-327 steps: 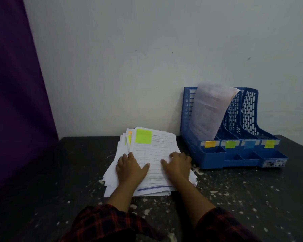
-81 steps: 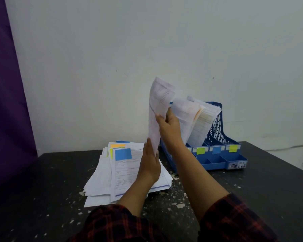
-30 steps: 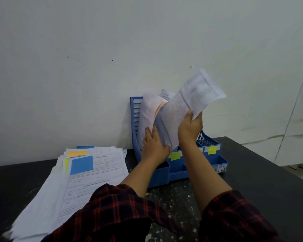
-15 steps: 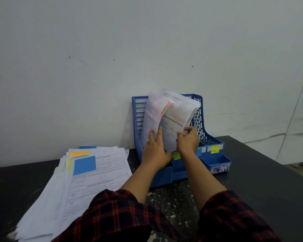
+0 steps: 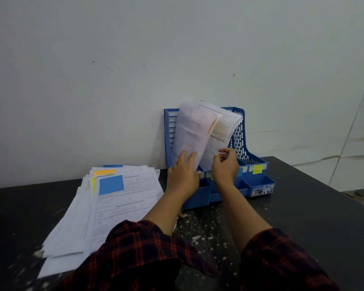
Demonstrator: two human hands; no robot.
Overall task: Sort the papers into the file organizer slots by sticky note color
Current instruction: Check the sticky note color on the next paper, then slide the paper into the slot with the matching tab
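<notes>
1. Papers (image 5: 122,206) lying in a loose pile on the dark table (image 5: 303,206), left of the file organizer (image 5: 242,143).
2. Blue sticky note (image 5: 111,184) stuck on the top sheet; orange note (image 5: 104,172) peeking out just behind it.
3. Blue organizer standing against the white wall (image 5: 177,49), with a yellow sticky note (image 5: 257,169) on its front right.
4. Two bunches of filed sheets (image 5: 190,133) standing in the left slots, leaning and curling to the right.
5. Left hand (image 5: 183,175) with straight fingers pressed flat on the front standing sheet.
6. Right hand (image 5: 225,168) just beside it, fingers loosely bent, fingertips near the second bunch; can't tell if pinching any paper.
7. Red and black checked sleeves (image 5: 147,255) low in the view.
</notes>
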